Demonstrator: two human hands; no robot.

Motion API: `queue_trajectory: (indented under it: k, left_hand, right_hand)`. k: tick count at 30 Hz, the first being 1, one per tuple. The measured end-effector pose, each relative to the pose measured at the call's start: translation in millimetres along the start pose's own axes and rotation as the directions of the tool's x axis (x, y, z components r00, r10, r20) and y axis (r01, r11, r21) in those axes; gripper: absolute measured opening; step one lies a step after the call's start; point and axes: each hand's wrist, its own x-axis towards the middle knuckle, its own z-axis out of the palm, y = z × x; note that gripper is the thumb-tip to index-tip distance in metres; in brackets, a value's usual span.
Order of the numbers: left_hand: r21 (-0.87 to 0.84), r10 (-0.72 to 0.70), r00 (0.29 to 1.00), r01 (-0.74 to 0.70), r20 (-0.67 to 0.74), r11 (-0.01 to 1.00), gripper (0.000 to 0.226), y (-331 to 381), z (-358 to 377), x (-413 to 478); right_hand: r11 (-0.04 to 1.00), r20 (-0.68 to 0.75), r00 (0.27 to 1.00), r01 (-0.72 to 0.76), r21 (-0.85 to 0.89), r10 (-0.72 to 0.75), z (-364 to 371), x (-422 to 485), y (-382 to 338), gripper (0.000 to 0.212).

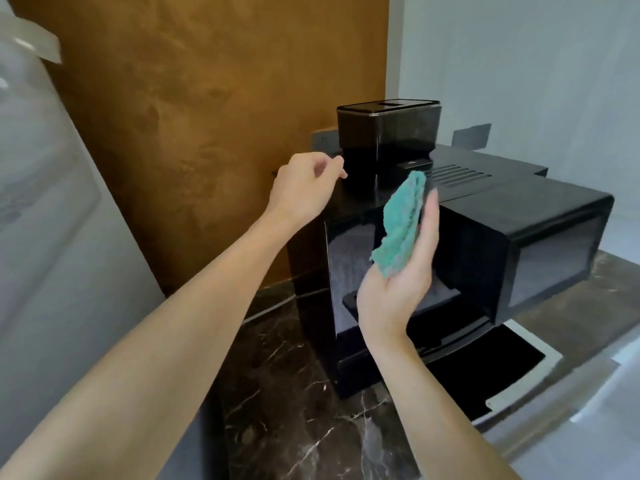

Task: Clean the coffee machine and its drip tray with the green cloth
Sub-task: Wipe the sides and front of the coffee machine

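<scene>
The black coffee machine (540,216) stands on a dark marble counter, with a dark bean hopper (388,133) on its top left. Its drip tray (485,372), black with a silver rim, juts out at the base. My right hand (398,285) is raised in front of the machine's face and holds the folded green cloth (401,223) against its straight fingers, the thumb pinching the cloth's lower end. My left hand (304,188) hovers at the machine's top left corner beside the hopper, fingers loosely curled and holding nothing.
A brown textured wall (207,98) rises behind the machine, with grey wall plates (471,135) at the back. A tall white appliance (52,220) stands close on the left. The marble counter (284,393) runs toward me, and its front edge lies at the lower right.
</scene>
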Motion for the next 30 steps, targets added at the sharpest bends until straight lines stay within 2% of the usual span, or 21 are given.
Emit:
queue_trajectory:
  k: [2, 5, 7, 10, 12, 14, 18, 21, 25, 30]
  left_hand:
    - [0.030, 0.021, 0.999, -0.022, 0.033, 0.999, 0.034, -11.3, 9.4, 8.7]
    - [-0.007, 0.052, 0.999, -0.051, 0.015, 0.999, 0.038, -28.9, 17.4, 21.0]
    - [0.012, 0.073, 0.997, -0.073, 0.030, 0.997, 0.037, -35.1, 15.7, 27.8]
    - [0.022, 0.065, 0.996, -0.066, 0.054, 0.998, 0.036, -36.6, 17.4, 37.8]
    - [-0.020, 0.028, 0.999, -0.027, 0.046, 0.999, 0.036, -35.3, 22.9, 41.2]
    - [0.012, 0.018, 1.000, -0.018, 0.023, 1.000, 0.033, -34.8, 29.4, 41.6]
    - [0.072, 0.051, 0.998, -0.053, 0.022, 0.996, 0.027, -36.3, 33.9, 42.8]
    - [0.117, 0.069, 0.997, -0.071, 0.017, 0.991, 0.028, -36.4, 33.9, 44.3]
    - [0.105, 0.086, 0.996, -0.087, 0.008, 0.991, 0.027, -37.0, 35.0, 43.9]
    - [0.111, 0.074, 0.997, -0.075, 0.019, 0.991, 0.025, -35.1, 33.0, 43.0]
  right_hand:
    - [0.982, 0.118, 0.989, 0.110, -0.156, -0.092, 17.4, 0.0, 12.5, 0.058]
    - [0.820, 0.414, 0.904, 0.318, -0.476, -0.110, 36.1, -16.1, 40.1, 0.079]
    - [0.749, 0.475, 0.868, 0.408, -0.522, -0.142, 40.1, -25.9, 50.5, 0.085]
    - [0.748, 0.444, 0.877, 0.418, -0.515, -0.184, 41.2, -35.0, 63.0, 0.075]
    - [0.777, 0.388, 0.904, 0.373, -0.508, -0.181, 38.2, -53.2, 74.6, 0.068]
    - [0.784, 0.366, 0.922, 0.321, -0.532, -0.129, 29.8, -83.3, 93.5, 0.073]
    - [0.728, 0.411, 0.911, 0.264, -0.633, 0.027, -2.4, -160.8, 140.9, 0.098]
    - [0.759, 0.434, 0.898, 0.235, -0.607, 0.069, -20.2, -197.0, 159.0, 0.079]
    - [0.795, 0.439, 0.895, 0.211, -0.569, 0.077, -15.1, -185.5, 149.8, 0.075]
    - [0.813, 0.462, 0.881, 0.338, -0.474, -0.097, 15.4, -79.2, 102.5, 0.073]
